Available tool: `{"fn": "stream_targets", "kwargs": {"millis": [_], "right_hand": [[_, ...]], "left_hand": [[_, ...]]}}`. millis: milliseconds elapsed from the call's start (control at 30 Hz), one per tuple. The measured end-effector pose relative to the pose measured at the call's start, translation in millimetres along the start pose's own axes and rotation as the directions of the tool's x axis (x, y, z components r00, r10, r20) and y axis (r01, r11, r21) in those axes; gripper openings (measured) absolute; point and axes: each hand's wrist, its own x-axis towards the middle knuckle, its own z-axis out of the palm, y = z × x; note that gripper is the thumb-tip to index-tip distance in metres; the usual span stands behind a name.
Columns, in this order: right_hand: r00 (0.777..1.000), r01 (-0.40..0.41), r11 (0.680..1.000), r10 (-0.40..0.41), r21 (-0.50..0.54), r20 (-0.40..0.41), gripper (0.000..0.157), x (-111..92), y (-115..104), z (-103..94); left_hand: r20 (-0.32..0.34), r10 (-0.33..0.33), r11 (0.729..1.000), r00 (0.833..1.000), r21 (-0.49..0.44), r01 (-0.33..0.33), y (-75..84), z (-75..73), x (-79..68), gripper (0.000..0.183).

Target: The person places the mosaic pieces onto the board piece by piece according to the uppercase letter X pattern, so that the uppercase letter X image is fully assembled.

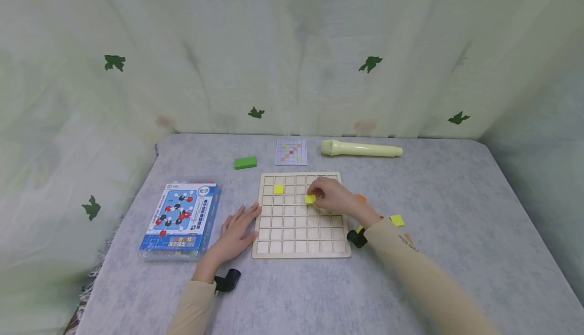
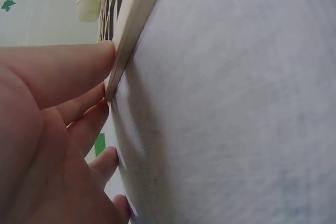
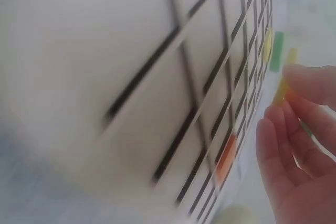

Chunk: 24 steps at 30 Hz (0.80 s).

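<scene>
A square wooden board with a raised grid (image 1: 301, 234) lies flat in front of me. My right hand (image 1: 335, 195) is over its upper right part and pinches a yellow square tile (image 1: 310, 199) between thumb and fingers; that tile (image 3: 286, 77) stands on edge in the right wrist view. Another yellow tile (image 1: 279, 189) sits in a cell at the upper left. The right wrist view also has an orange tile (image 3: 227, 158) among the grid lines. With fingers spread, my left hand (image 1: 234, 236) rests at the board's left edge, thumb tip (image 2: 107, 51) touching the side.
Loose tiles, including a yellow one (image 1: 397, 220), lie right of the board, partly behind my right forearm. A small pattern card (image 1: 291, 152), a green block (image 1: 245, 162) and a pale yellow microphone-shaped stick (image 1: 362, 149) are along the back. A blue-and-white molecular model box (image 1: 178, 218) stands left.
</scene>
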Motion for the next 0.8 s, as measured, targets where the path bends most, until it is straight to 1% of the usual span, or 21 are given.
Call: {"fn": "stream_targets", "kwargs": {"millis": [67,200,267,433,533,633,700,800], "right_hand": [[1.0,0.002,1.0,-0.002,-0.013,0.015,0.02,12.2,-5.3,7.1],[0.998,-0.033,0.999,0.035,-0.032,0.043,0.019,30.6,-12.5,21.1],[0.997,-0.045,0.998,0.048,-0.046,0.055,0.019,36.4,-14.4,27.0],[0.997,-0.047,0.994,0.053,-0.094,0.06,0.021,46.1,-18.8,36.9],[0.996,-0.06,0.994,0.065,-0.095,0.055,0.023,48.3,-21.0,38.7],[0.995,-0.087,0.995,0.089,-0.055,0.041,0.023,45.2,-21.0,35.8],[0.994,-0.109,0.994,0.109,-0.011,0.023,0.022,39.1,-19.2,29.7],[0.993,-0.114,0.992,0.115,0.056,-0.014,0.019,22.1,-12.1,14.1]], "left_hand": [[0.003,-0.004,1.0,1.0,-0.001,0.004,0.4,0.0,0.3,0.058],[0.007,-0.011,1.0,1.0,-0.004,0.011,1.9,-0.1,0.9,0.058],[0.007,-0.014,1.0,1.0,-0.005,0.014,2.3,-0.1,1.0,0.058],[0.012,-0.03,0.999,0.999,-0.018,0.03,1.1,-0.8,0.6,0.059],[0.014,-0.035,0.999,0.999,-0.019,0.035,0.5,-1.4,0.3,0.06],[0.016,-0.033,0.999,0.999,-0.027,0.034,1.4,-2.0,0.2,0.059],[0.018,-0.03,0.999,0.999,-0.029,0.03,2.4,-2.2,0.1,0.059],[0.025,-0.034,0.999,0.999,-0.029,0.035,3.2,-2.3,-0.1,0.059]]}}
